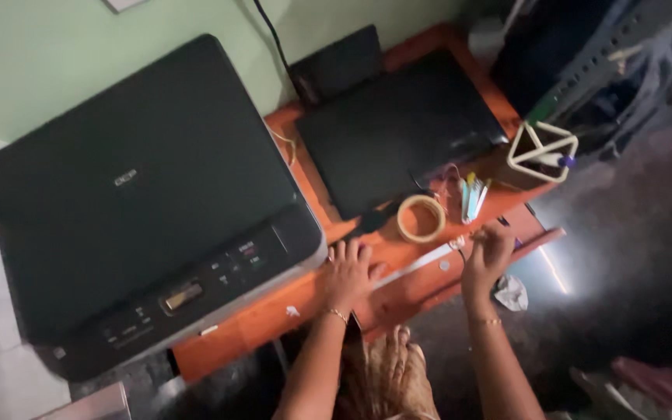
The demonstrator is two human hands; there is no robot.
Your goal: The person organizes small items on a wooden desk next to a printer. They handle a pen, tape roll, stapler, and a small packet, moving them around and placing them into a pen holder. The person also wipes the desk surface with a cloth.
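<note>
While the left hand (349,271) lies flat on the orange worktop (274,323), fingers spread and holding nothing, the right hand (488,250) is curled, its grip pressed together at the worktop's edge; what it pinches, if anything, is too small and blurred to tell. A ruler (421,264) lies between the hands, touching neither clearly. At twelve o'clock from the ruler sits a tape roll (421,218), with pens (472,198) just beside it at three o'clock. A printer (141,202) fills the space at nine o'clock of the left hand, a laptop (394,132) at one o'clock. Both forearms are cut off by the frame's bottom.
</note>
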